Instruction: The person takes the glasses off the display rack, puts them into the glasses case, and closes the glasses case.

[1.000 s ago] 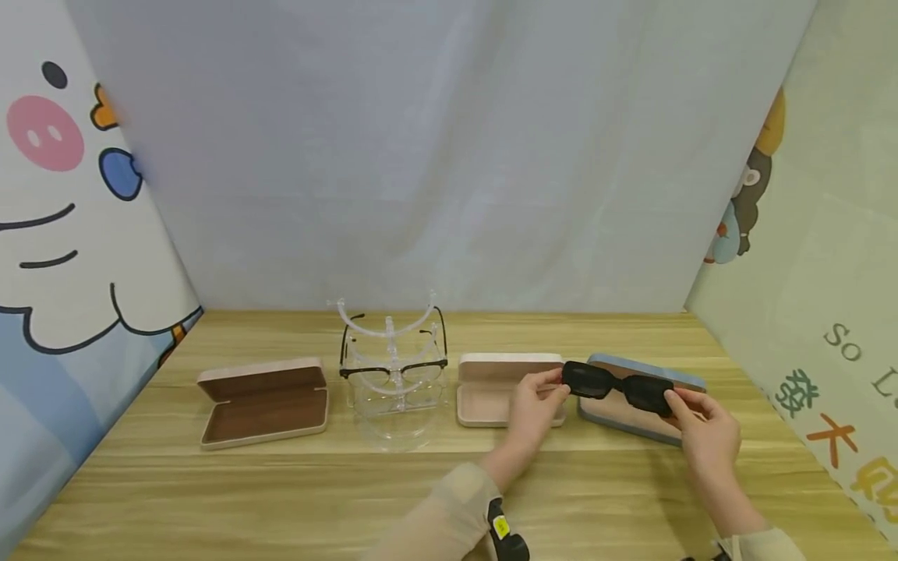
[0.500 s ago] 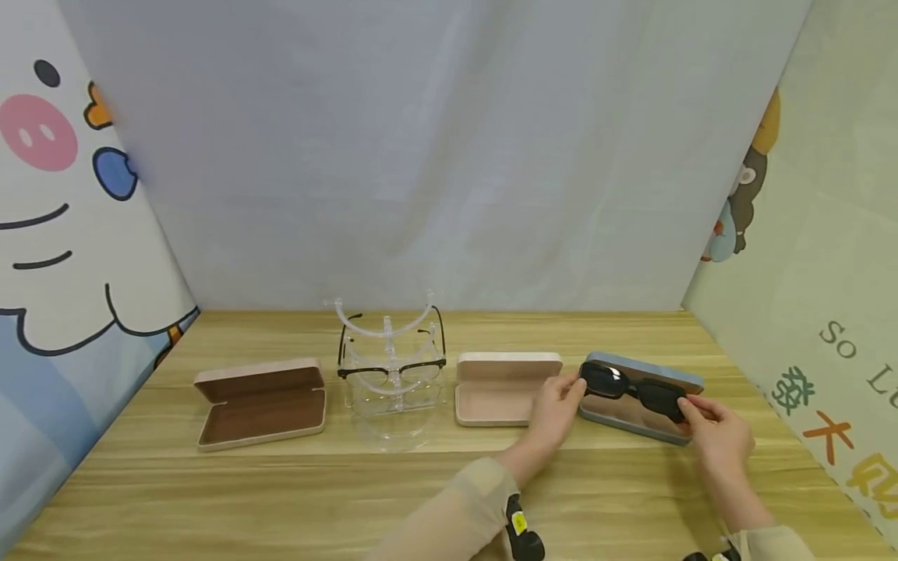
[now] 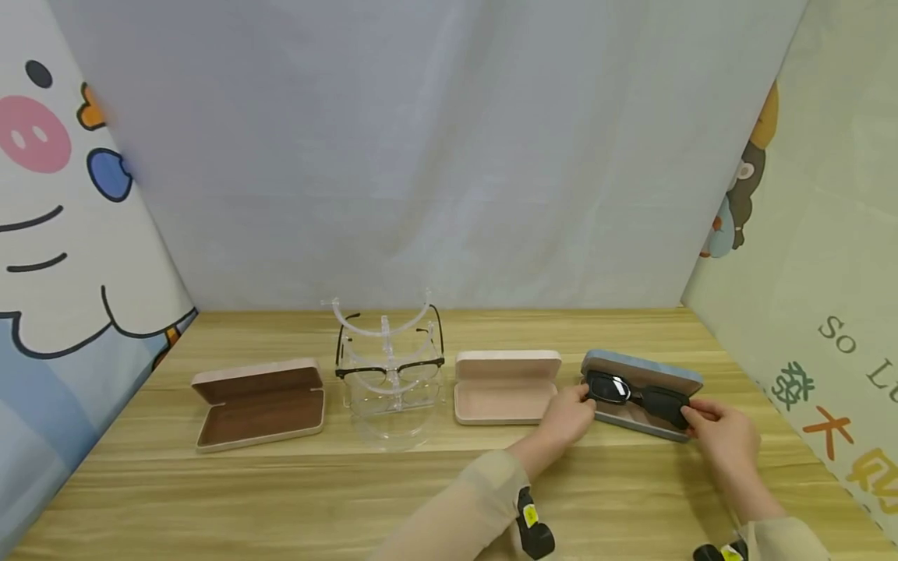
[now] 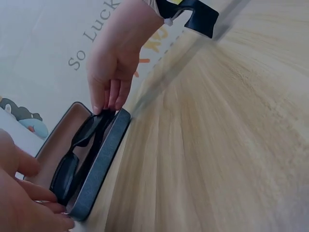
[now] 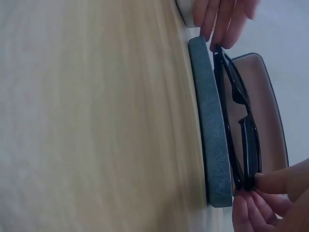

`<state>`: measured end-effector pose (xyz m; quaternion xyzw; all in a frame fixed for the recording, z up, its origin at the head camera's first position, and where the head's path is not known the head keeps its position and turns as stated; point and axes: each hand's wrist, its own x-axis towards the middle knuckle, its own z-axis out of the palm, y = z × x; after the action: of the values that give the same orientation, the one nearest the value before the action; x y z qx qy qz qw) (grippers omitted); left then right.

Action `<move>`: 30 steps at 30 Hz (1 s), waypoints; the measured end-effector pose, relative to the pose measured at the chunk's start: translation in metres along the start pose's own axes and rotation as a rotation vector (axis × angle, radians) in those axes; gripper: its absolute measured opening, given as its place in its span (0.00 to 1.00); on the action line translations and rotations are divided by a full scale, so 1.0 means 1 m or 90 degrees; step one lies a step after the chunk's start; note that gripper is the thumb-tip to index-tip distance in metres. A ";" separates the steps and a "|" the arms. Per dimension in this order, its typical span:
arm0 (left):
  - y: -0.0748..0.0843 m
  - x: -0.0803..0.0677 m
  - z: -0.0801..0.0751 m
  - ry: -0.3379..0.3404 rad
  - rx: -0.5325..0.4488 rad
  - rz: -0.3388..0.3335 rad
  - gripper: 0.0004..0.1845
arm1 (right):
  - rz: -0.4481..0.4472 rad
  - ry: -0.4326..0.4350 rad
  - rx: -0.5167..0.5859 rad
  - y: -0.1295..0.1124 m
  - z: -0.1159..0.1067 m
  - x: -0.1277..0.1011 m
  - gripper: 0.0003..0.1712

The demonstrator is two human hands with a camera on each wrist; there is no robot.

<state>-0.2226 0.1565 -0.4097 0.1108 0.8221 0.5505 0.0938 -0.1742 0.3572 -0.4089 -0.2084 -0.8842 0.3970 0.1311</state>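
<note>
Black sunglasses [image 3: 634, 396] with folded temples sit at the opening of a blue glasses case [image 3: 641, 366] with a pinkish lining, partly inside its base. My left hand [image 3: 567, 421] holds their left end, beside the case's left edge. At the other end, my right hand [image 3: 726, 438] pinches the frame between thumb and fingers. The right wrist view shows that pinch on the sunglasses [image 5: 251, 140] closely, with the left hand's fingers [image 5: 227, 21] at the far end. In the left wrist view the sunglasses [image 4: 65, 176] lie along the open case, lenses towards the raised lid.
A pink glasses case [image 3: 507, 389] stands open left of the blue one. Further left is a clear display stand [image 3: 387, 335] bearing black-framed eyeglasses [image 3: 365, 372] and a clear pair below. A brown-lined case [image 3: 263, 409] lies open at the far left of the wooden table [image 3: 281, 499].
Both hands have carried the sunglasses slightly right and down, from above the blue case into its opening. The hands still hold both ends.
</note>
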 end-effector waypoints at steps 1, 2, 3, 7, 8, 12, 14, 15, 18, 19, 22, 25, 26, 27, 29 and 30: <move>0.002 -0.001 0.000 -0.010 0.007 -0.017 0.21 | -0.004 0.005 -0.014 0.000 0.000 0.000 0.21; 0.004 -0.002 0.000 -0.018 0.020 -0.027 0.22 | -0.008 0.010 -0.027 0.000 0.000 0.000 0.21; 0.006 -0.003 0.000 -0.024 0.029 -0.036 0.23 | -0.011 0.015 -0.042 -0.001 0.000 0.000 0.20; 0.008 -0.008 0.002 -0.042 0.054 -0.034 0.26 | -0.013 0.031 -0.077 -0.002 0.001 0.001 0.18; 0.008 -0.008 0.003 -0.048 0.066 -0.027 0.26 | -0.015 0.033 -0.085 -0.003 0.001 0.001 0.18; 0.005 -0.009 0.005 -0.087 0.111 -0.012 0.29 | -0.021 0.033 -0.101 -0.002 0.002 0.002 0.18; 0.003 -0.009 0.007 -0.101 0.138 -0.005 0.31 | -0.025 0.033 -0.115 -0.001 0.003 0.002 0.18; 0.003 -0.009 0.008 -0.103 0.143 -0.005 0.32 | -0.027 0.031 -0.117 -0.001 0.003 0.002 0.18; 0.004 -0.009 0.010 -0.102 0.141 -0.013 0.34 | -0.029 0.021 -0.123 0.000 0.003 0.003 0.18; 0.004 -0.009 0.010 -0.096 0.134 -0.016 0.35 | -0.026 0.015 -0.121 0.000 0.003 0.003 0.19; 0.007 -0.006 0.010 -0.081 0.081 -0.056 0.36 | -0.001 -0.007 -0.109 0.000 0.001 0.004 0.21; 0.013 -0.001 0.008 -0.069 0.022 -0.106 0.38 | 0.033 -0.040 -0.084 -0.003 -0.002 0.006 0.26; 0.015 0.001 0.007 -0.067 -0.001 -0.124 0.38 | 0.041 -0.059 -0.070 -0.005 -0.003 0.007 0.29; 0.017 0.003 0.006 -0.064 -0.020 -0.136 0.38 | 0.047 -0.084 -0.058 -0.007 -0.005 0.008 0.33; 0.020 0.007 0.005 -0.065 -0.057 -0.142 0.38 | 0.047 -0.145 -0.030 -0.010 -0.009 0.011 0.38; 0.022 0.009 0.005 -0.063 -0.074 -0.142 0.39 | 0.042 -0.177 -0.018 -0.012 -0.011 0.012 0.41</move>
<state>-0.2281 0.1715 -0.3914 0.0400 0.7905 0.5772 0.2009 -0.1833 0.3630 -0.3916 -0.1822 -0.8920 0.4135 -0.0086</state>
